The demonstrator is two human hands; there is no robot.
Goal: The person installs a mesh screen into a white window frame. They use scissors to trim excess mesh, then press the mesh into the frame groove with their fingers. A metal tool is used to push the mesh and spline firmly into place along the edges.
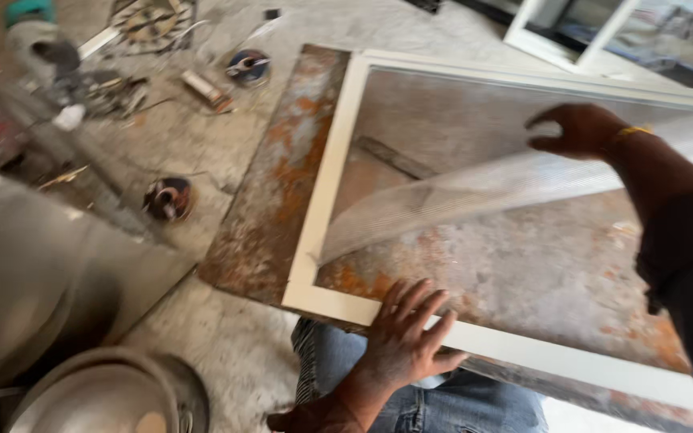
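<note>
Head view, risk: I judge the mesh sheet [475, 188] could crease or slide askew, because only one hand lifts it while its near-left corner trails loose inside the white frame [326, 192].
Head view, second risk: the frame lies on a rusty metal plate [270, 200], and I think it could shift if the pressing palm eases off.
Left hand [407, 337]: flat and spread, fingers released, palm pressing down on the frame's near rail, wrist coming up from over my jeans-clad knee [443, 401].
Right hand [579, 128]: raised at the far right, fingers curled around the upper edge of the mesh, grasping it; a yellow band [634, 131] sits at the wrist and a dark sleeve runs off to the right.
Mesh position: draped from the right hand down to the left, inside the frame opening, partly lifted off the plate.
Surroundings: two small round reels [168, 198] lie on the concrete floor to the left, a metal bowl [106, 393] sits near left, and blurred tools lie far left.
</note>
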